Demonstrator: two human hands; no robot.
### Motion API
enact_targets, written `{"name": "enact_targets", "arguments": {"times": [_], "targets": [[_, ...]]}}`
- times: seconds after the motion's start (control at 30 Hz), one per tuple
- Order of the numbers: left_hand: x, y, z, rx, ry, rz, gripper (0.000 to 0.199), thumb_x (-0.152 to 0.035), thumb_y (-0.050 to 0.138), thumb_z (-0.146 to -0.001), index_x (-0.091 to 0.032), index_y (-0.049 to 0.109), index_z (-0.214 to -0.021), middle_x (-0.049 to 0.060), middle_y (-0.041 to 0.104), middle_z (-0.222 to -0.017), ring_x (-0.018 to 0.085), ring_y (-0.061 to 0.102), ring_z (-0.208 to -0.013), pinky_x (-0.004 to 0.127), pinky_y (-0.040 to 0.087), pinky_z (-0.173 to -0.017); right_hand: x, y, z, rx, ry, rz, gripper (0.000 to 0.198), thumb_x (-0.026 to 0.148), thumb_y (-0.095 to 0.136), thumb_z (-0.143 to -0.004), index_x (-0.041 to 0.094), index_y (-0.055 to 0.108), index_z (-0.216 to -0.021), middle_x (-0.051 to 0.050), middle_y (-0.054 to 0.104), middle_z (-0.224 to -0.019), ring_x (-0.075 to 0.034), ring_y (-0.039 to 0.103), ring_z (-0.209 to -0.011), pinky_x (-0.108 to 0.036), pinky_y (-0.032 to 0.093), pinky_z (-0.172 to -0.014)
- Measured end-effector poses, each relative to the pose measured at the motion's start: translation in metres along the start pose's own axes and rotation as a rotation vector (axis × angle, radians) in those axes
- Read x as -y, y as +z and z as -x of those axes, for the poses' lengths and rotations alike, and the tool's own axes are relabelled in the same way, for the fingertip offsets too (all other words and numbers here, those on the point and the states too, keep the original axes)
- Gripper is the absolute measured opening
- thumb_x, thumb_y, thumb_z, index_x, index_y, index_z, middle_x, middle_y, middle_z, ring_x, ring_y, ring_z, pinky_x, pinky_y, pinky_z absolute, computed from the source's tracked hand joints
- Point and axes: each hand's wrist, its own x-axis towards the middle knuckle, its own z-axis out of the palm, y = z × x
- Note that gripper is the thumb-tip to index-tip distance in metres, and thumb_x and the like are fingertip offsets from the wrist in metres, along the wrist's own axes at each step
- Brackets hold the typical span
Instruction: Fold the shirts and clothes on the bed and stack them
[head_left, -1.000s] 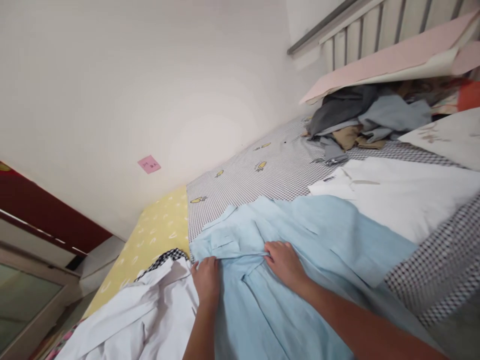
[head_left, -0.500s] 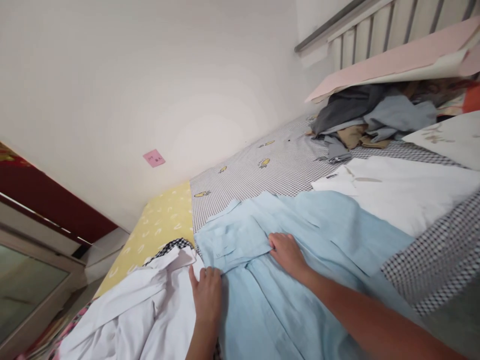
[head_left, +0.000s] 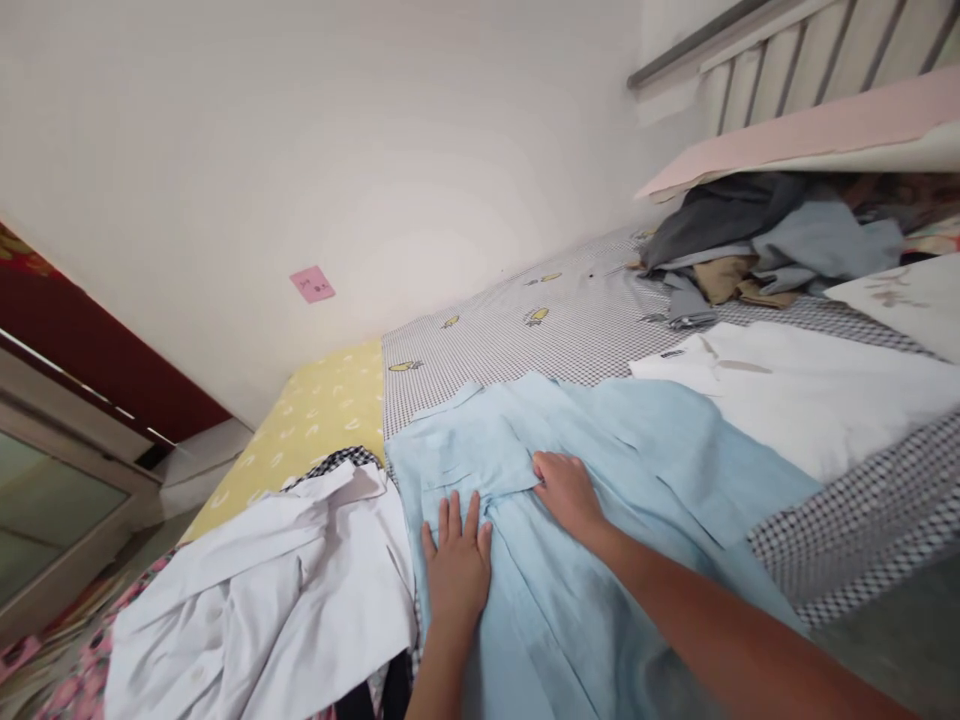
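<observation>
A light blue shirt (head_left: 630,430) lies spread over the bed, with a folded-over part of it, perhaps a sleeve, across its upper left. My right hand (head_left: 566,490) is closed on the edge of that folded part, thumb and fingers pinching the cloth. Flat on the blue cloth to its left rests my left hand (head_left: 457,560), its fingers spread. Left of the blue shirt is a crumpled white button-up shirt (head_left: 262,600), apart from my left hand.
Toward the right lie a folded white garment (head_left: 802,390) and a pile of grey and brown clothes (head_left: 750,240) under a pink board (head_left: 810,130). Checked and yellow bedding (head_left: 330,390) meets the wall (head_left: 337,150), which bears a pink note (head_left: 312,284).
My left hand has moved right from the left edge of the blue shirt and now lies flat with fingers spread. The right hand keeps its pinch. The view has shifted slightly.
</observation>
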Motion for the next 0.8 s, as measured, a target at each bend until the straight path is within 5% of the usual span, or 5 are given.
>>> {"name": "enact_targets", "arguments": {"times": [0.23,0.37,0.57,0.7,0.8], "targets": [[-0.017,-0.044,-0.011,0.377,-0.078,0.081,0.061,-0.049,0.033,-0.103,-0.029,0.028,-0.161,0.011,0.021,-0.169,0.035,0.020,-0.157,0.067,0.024,-0.121,0.004,-0.012,-0.002,0.133,0.038,-0.056,0.032,0.022,0.055,-0.092,0.021,0.062,-0.123,-0.013,0.068,-0.117,-0.029,0.060,-0.112,-0.040,0.038,-0.094],[-0.030,-0.058,0.022,0.425,-0.053,0.129,0.067,-0.051,0.035,-0.103,-0.027,0.017,-0.163,0.010,0.006,-0.172,0.032,0.007,-0.159,0.062,0.017,-0.125,-0.009,-0.023,0.017,0.217,0.029,-0.254,0.073,0.034,0.064,-0.085,0.029,0.039,-0.153,-0.014,0.050,-0.149,-0.030,0.053,-0.131,-0.047,0.043,-0.104],[-0.038,-0.043,0.163,0.177,0.279,0.081,0.072,-0.043,0.059,-0.096,-0.035,0.028,-0.160,0.008,0.016,-0.172,0.033,0.015,-0.158,0.066,0.017,-0.125,-0.051,-0.054,0.136,0.181,0.015,-0.839,0.080,0.048,0.061,-0.091,0.041,0.023,-0.160,-0.005,0.015,-0.172,-0.027,0.032,-0.152,-0.052,0.035,-0.119],[-0.037,-0.029,0.254,-0.007,0.416,0.048,0.050,-0.032,0.059,-0.095,-0.041,0.054,-0.144,-0.006,0.049,-0.159,0.024,0.042,-0.148,0.053,-0.006,-0.129,-0.074,-0.083,0.237,0.315,-0.011,-0.740,0.043,0.050,0.062,-0.091,0.032,0.070,-0.129,-0.008,0.057,-0.150,-0.032,0.040,-0.147,-0.057,0.027,-0.123],[-0.036,-0.012,0.285,-0.155,0.424,0.048,0.046,-0.018,0.058,-0.090,-0.038,0.067,-0.131,-0.004,0.063,-0.146,0.022,0.057,-0.134,0.050,-0.005,-0.130,-0.099,-0.095,0.282,0.296,0.275,-0.828,0.035,0.055,0.061,-0.089,0.028,0.080,-0.101,-0.010,0.073,-0.126,-0.033,0.058,-0.130,-0.055,0.039,-0.115]]}}
